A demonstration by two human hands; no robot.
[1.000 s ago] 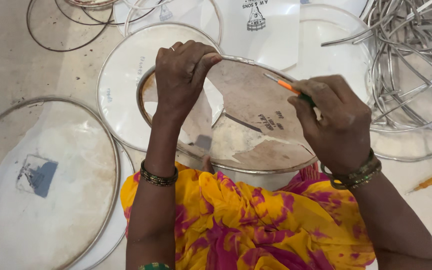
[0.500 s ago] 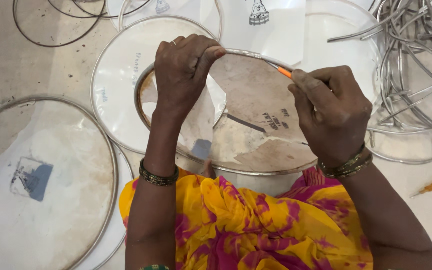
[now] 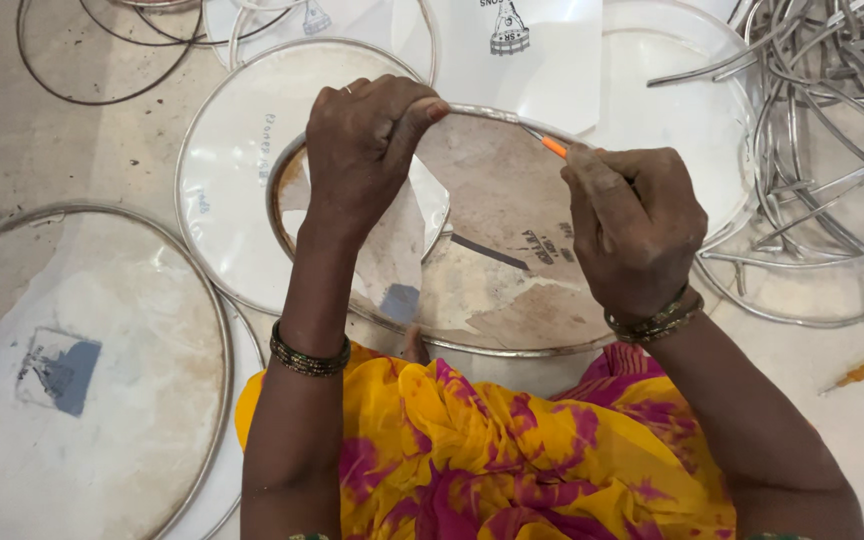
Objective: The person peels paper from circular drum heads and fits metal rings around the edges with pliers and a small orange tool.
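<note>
Head view is showing the left hand (image 3: 367, 150) gripping the top rim of a worn, brown-stained drum skin (image 3: 497, 240) on the lap, while the right hand (image 3: 637, 225) is clenching an orange-handled tool (image 3: 552, 146) against its metal hoop.

A round drumhead in a metal hoop (image 3: 472, 270) is held over the lap, above the draped cloth (image 3: 512, 450). Its far rim is gripped by the left hand (image 3: 362, 150), and a small screwdriver (image 3: 550, 146) is pressed against the rim just to the right by the right hand (image 3: 632, 225). Beneath and behind it, a larger drumhead (image 3: 232, 200) is laid flat on the floor. A still larger hooped drumhead (image 3: 82, 370) is placed at the left. Loose metal rings (image 3: 812, 150) are piled at the right, and a second screwdriver (image 3: 862, 372) is left nearer, beside them. Thin wire hoops (image 3: 102, 60) are set at the far left.
</note>
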